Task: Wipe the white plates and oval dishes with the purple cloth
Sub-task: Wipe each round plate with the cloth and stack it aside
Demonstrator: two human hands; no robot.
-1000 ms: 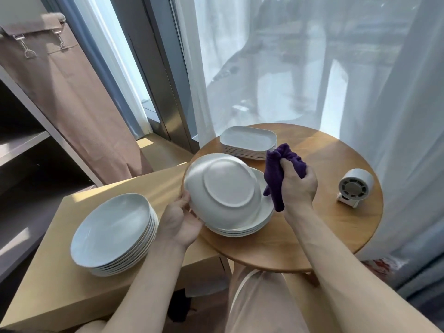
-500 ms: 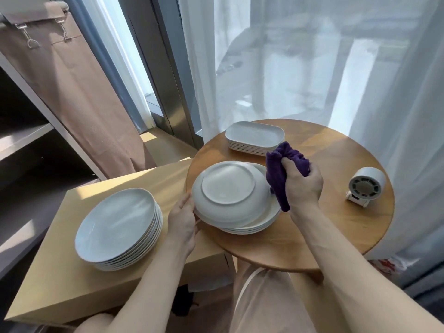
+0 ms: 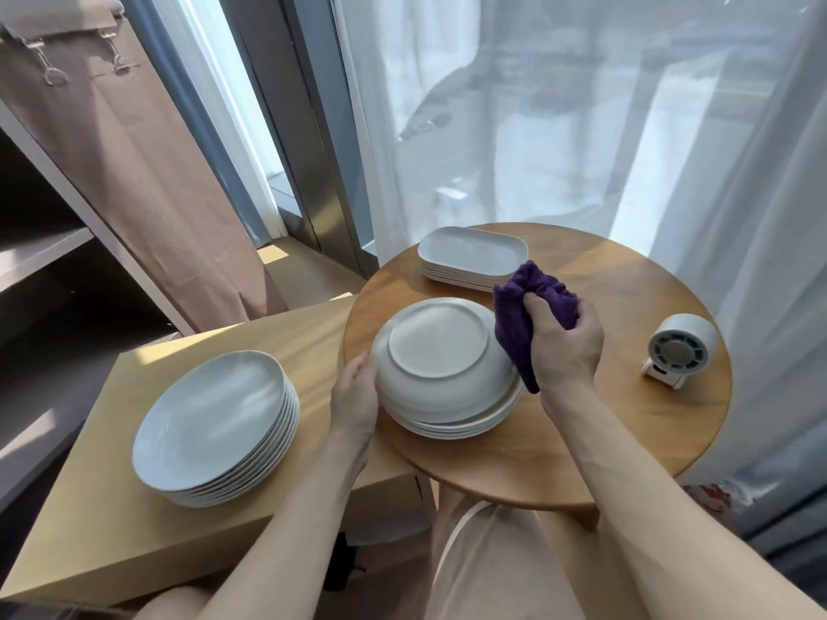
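Lower left, stacked plates (image 3: 215, 422) sit on a wooden box (image 3: 89, 530). At centre, the left hand (image 3: 358, 396) holds an upturned plate (image 3: 441, 351) by its rim. The right hand (image 3: 566, 346) clutches the purple cloth (image 3: 532, 302) beside it. Oval dishes (image 3: 474, 257) and a white fan (image 3: 680, 351) lie beyond.

Two arms come in from the bottom edge, bare for their whole visible length. Left hand (image 3: 355, 396) and right hand (image 3: 566, 346) are bare as well. The forearms are slim, and faint tendon lines show on the right forearm (image 3: 635, 498). Between the arms, over the lap, is a pale pinkish-beige garment (image 3: 492, 575) of smooth, plain fabric. A narrow lighter strip (image 3: 452, 541) curves down it; seam or drawstring, cannot tell.
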